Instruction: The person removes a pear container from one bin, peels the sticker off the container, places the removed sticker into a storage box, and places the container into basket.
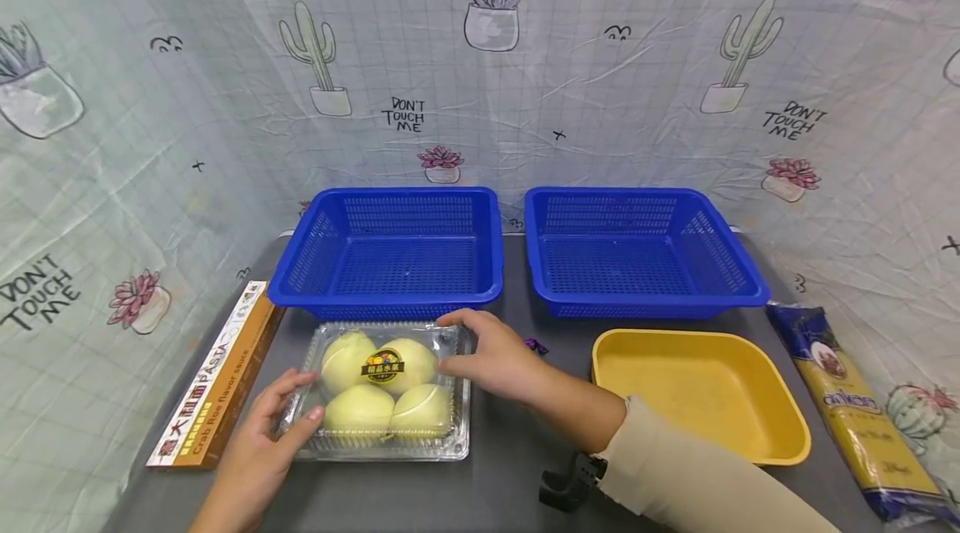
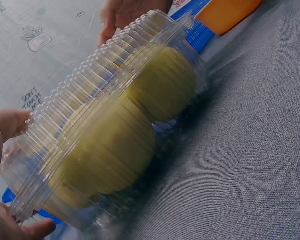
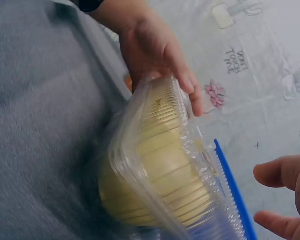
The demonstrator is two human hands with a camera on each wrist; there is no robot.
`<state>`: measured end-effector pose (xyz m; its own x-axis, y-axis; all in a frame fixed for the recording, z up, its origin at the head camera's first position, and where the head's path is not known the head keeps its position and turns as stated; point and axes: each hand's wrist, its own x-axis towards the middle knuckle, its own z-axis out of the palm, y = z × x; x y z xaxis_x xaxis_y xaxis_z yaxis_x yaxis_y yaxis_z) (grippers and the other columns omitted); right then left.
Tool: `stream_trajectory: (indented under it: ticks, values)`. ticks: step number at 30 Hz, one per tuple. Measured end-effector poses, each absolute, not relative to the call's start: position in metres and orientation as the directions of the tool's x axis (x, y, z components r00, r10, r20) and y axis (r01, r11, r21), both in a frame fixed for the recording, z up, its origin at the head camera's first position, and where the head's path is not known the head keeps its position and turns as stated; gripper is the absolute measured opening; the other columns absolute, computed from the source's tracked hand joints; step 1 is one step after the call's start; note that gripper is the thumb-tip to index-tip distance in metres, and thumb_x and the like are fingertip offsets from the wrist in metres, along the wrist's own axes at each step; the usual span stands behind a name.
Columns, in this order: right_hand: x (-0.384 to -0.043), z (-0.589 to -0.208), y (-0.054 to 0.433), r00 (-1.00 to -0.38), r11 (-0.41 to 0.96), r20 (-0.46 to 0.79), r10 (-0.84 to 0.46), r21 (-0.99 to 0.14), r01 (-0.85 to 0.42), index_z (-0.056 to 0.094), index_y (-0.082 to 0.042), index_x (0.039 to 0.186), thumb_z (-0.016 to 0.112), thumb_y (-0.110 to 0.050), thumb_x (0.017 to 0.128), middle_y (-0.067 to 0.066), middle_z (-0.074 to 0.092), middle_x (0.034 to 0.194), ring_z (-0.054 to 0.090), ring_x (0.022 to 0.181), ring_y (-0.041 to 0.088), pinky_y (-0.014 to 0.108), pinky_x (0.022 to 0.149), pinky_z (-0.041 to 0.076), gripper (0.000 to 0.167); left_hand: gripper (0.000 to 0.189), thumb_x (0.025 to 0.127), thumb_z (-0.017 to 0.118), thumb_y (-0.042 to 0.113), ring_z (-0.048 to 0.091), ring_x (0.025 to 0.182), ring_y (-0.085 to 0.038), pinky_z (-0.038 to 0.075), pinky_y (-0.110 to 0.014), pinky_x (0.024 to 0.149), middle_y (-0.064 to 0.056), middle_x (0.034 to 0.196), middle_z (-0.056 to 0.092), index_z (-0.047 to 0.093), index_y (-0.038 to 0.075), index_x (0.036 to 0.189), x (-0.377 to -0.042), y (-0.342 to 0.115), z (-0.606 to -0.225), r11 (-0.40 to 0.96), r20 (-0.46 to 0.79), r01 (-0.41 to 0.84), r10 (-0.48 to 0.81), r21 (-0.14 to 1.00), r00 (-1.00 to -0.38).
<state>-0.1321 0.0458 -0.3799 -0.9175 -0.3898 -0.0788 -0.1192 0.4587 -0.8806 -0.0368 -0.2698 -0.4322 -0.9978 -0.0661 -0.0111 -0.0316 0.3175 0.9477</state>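
A patterned curtain (image 1: 570, 100) rises behind and beside a grey table (image 1: 495, 470), on which two blue baskets stand side by side, the left basket (image 1: 408, 300) and the right basket (image 1: 652, 300), with a yellow tub (image 1: 697, 383) in front of the right one. The clear plastic box (image 1: 375, 451) lies on the table just in front of the left basket, its lid on. To its left, a little apart, is a long pasta box (image 1: 213, 383); a yellow-and-blue bag (image 1: 855, 408) lies well off at the far right. The left hand (image 1: 277, 420) is set about the box's left end, thumb and fingers apart; whether they clamp on the plastic cannot be told. The right hand (image 1: 495, 354) reaches over the right end with its thumb and fingers spread. Inside sit four pale round fruits (image 1: 360, 412), seen under a small black-and-gold label (image 1: 382, 366) on the lid. The load is probably fairly heavy for so thin a shell: the ribbed walls would likely flex and slide under smooth pressure, and the fruits could roll or bruise. Both short ends, low down near the rim or beneath the base, look the safest hold; the lid alone might pop off.
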Motion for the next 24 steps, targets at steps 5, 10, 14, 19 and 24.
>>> stream_trajectory:
  ticks: [5, 10, 14, 19, 24]
  values:
    - [-0.137, -0.369, 0.036, -0.884, 0.542, -0.052, -0.464, -0.806, -0.237, 0.073, -0.017, 0.131, 0.081, -0.030, 0.091, 0.008, 0.059, 0.148, 0.052, 0.140, 0.032, 0.055, 0.113, 0.043, 0.043, 0.052, 0.106, 0.068, 0.010, 0.014, 0.156, -0.055, 0.013, -0.051, 0.129, -0.027, 0.173, 0.020, 0.046, 0.000, 0.152, -0.037, -0.271, -0.437, 0.265, -0.004, -0.019, -0.059, 0.964, -0.998]
    - [-0.142, -0.364, 0.022, -0.849, 0.631, -0.074, -0.523, -0.703, -0.328, 0.076, -0.018, 0.127, 0.081, -0.030, 0.094, 0.007, 0.059, 0.150, 0.046, 0.145, 0.036, 0.052, 0.117, 0.040, 0.036, 0.050, 0.106, 0.066, 0.010, 0.018, 0.155, -0.055, 0.024, -0.002, 0.104, -0.027, 0.172, 0.023, 0.047, 0.001, 0.152, -0.037, -0.272, -0.442, 0.299, 0.019, 0.002, -0.053, 0.954, -0.998]
    - [-0.145, -0.364, 0.011, -0.822, 0.697, -0.096, -0.562, -0.591, -0.407, 0.078, -0.020, 0.123, 0.081, -0.032, 0.094, 0.008, 0.058, 0.151, 0.047, 0.143, 0.035, 0.043, 0.111, 0.046, 0.032, 0.048, 0.107, 0.065, 0.010, 0.022, 0.159, -0.032, 0.025, -0.002, 0.104, -0.026, 0.171, 0.025, 0.048, 0.001, 0.151, -0.036, -0.270, -0.445, 0.327, 0.039, 0.020, -0.053, 0.945, -0.998]
    - [-0.145, -0.364, -0.001, -0.807, 0.747, -0.092, -0.583, -0.451, -0.488, 0.079, -0.024, 0.123, 0.078, -0.035, 0.095, 0.006, 0.057, 0.153, 0.051, 0.137, 0.031, 0.038, 0.101, 0.051, 0.030, 0.045, 0.108, 0.063, 0.008, 0.030, 0.140, 0.009, 0.023, -0.005, 0.109, -0.026, 0.170, 0.028, 0.049, 0.002, 0.150, -0.034, -0.267, -0.450, 0.329, 0.067, 0.043, -0.062, 0.943, -0.996]
    - [-0.141, -0.358, -0.010, -0.807, 0.754, -0.070, -0.587, -0.410, -0.513, 0.081, -0.025, 0.117, 0.078, -0.032, 0.092, 0.004, 0.058, 0.152, 0.051, 0.136, 0.028, 0.046, 0.104, 0.047, 0.026, 0.045, 0.108, 0.063, 0.009, 0.029, 0.138, 0.011, 0.015, -0.017, 0.120, -0.024, 0.171, 0.027, 0.049, 0.003, 0.150, -0.035, -0.266, -0.451, 0.315, 0.061, 0.034, -0.075, 0.948, -0.995]
